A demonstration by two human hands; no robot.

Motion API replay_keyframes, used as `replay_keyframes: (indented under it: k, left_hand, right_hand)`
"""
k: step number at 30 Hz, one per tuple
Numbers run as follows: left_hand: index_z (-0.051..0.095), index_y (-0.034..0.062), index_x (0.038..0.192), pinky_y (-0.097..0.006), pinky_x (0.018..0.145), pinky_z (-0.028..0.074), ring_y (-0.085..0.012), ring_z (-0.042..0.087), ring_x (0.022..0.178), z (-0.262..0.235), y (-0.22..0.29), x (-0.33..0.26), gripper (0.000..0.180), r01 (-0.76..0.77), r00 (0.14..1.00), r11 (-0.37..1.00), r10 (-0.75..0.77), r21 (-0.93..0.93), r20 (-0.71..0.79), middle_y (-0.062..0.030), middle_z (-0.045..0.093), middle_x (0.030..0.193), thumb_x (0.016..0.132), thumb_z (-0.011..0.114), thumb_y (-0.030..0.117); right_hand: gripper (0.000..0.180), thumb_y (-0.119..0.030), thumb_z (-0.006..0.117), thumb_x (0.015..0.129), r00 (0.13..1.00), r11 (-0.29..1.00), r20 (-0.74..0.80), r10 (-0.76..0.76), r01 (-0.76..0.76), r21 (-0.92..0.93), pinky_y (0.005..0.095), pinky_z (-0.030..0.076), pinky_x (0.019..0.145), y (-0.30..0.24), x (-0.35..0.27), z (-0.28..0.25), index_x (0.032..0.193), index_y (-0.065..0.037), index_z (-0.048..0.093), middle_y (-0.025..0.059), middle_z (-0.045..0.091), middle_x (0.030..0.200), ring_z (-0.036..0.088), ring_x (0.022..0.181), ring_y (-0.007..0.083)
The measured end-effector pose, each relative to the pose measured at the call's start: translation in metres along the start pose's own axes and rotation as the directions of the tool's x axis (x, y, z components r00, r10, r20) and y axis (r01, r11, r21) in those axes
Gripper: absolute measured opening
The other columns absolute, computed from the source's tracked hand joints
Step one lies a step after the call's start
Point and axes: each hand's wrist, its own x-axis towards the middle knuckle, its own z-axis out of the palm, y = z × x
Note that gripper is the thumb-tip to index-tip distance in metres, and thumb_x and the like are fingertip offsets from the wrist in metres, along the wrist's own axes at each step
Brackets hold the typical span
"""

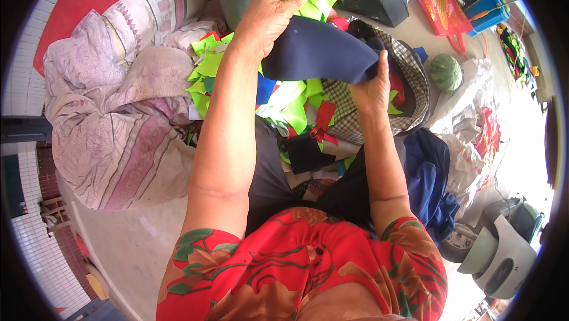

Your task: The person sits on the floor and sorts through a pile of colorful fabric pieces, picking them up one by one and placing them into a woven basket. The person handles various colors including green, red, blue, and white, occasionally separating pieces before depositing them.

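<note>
Left hand point(268, 18) at eleven o'clock and right hand point(372, 87) at two grasp my navy-blue folded cloth piece point(317, 54); I judge steady, even tension keeps it flat.

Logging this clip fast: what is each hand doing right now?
Left hand: closed on the top edge of the navy cloth.
Right hand: closed on the same navy cloth at its right end.

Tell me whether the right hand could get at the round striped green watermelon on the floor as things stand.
Probably not at once: the right hand grips the dark navy cloth, and the round striped green watermelon lies apart beyond the checked fabric. Nothing covers the melon.
</note>
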Motion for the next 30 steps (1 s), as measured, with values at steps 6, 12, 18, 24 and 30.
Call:
replay_keyframes:
  k: [6, 12, 18, 24, 30]
  left_hand:
    - [0.063, 0.0045, 0.101, -0.021, 0.056, 0.043, -0.006, 0.058, 0.065, 0.01, 0.008, -0.007, 0.036, 0.077, 0.993, 0.972, -0.095, 0.22, 0.073, -0.0009, 0.065, 0.08, 0.087, 0.06, 0.038]
    - [0.066, -0.0007, 0.086, -0.028, 0.054, 0.046, -0.011, 0.06, 0.062, 0.029, -0.018, 0.0, 0.032, 0.012, 0.99, 0.958, -0.052, 0.287, 0.132, -0.0073, 0.065, 0.073, 0.084, 0.063, 0.031]
    - [0.063, -0.0001, 0.098, -0.027, 0.059, 0.046, -0.0109, 0.057, 0.065, 0.046, -0.033, 0.008, 0.038, -0.116, 0.965, 0.801, -0.049, 0.587, 0.258, -0.0032, 0.062, 0.075, 0.086, 0.061, 0.036]
    - [0.06, -0.0023, 0.077, -0.038, 0.067, 0.047, -0.0287, 0.061, 0.068, 0.047, -0.03, 0.006, 0.052, -0.189, 0.97, 0.619, -0.003, 0.762, 0.242, -0.0161, 0.059, 0.064, 0.088, 0.05, 0.047]
    - [0.064, 0.0057, 0.085, -0.043, 0.07, 0.049, -0.0321, 0.063, 0.076, 0.049, -0.02, -0.006, 0.033, -0.205, 0.977, 0.371, 0.133, 0.906, 0.167, -0.0157, 0.064, 0.074, 0.088, 0.051, 0.036]
  right_hand:
    - [0.038, -0.033, 0.053, 0.091, 0.987, 0.99, 0.15, 0.057, -0.075, 0.12, 0.0402, 0.045, 0.093, -0.028, 0.021, -0.028, 0.113, -0.001, 0.054, 0.0116, 0.061, 0.109, 0.059, 0.099, 0.0255]
    - [0.036, -0.023, 0.051, 0.093, 0.978, 0.957, 0.147, -0.15, 0.181, -0.224, 0.036, 0.05, 0.088, -0.018, 0.007, -0.005, 0.122, -0.001, 0.047, 0.0115, 0.059, 0.114, 0.06, 0.101, 0.0224]
    - [0.066, -0.029, 0.073, 0.075, 0.913, 0.912, 0.406, -0.029, 0.19, -0.363, 0.0309, 0.046, 0.089, -0.006, -0.014, 0.006, 0.128, -0.003, 0.044, 0.007, 0.055, 0.12, 0.057, 0.103, 0.0181]
    - [0.04, 0.002, 0.064, 0.077, 0.95, 0.844, 0.302, -0.075, 0.222, -0.489, 0.0272, 0.049, 0.08, -0.003, -0.022, 0.019, 0.116, -0.001, 0.056, 0.0065, 0.063, 0.105, 0.061, 0.092, 0.015]
    - [0.024, -0.008, 0.057, 0.084, 0.989, 0.836, 0.107, -0.101, 0.143, -0.53, 0.0259, 0.05, 0.07, -0.011, -0.014, 0.008, 0.107, 0.0, 0.06, 0.0071, 0.065, 0.095, 0.062, 0.079, 0.0134]
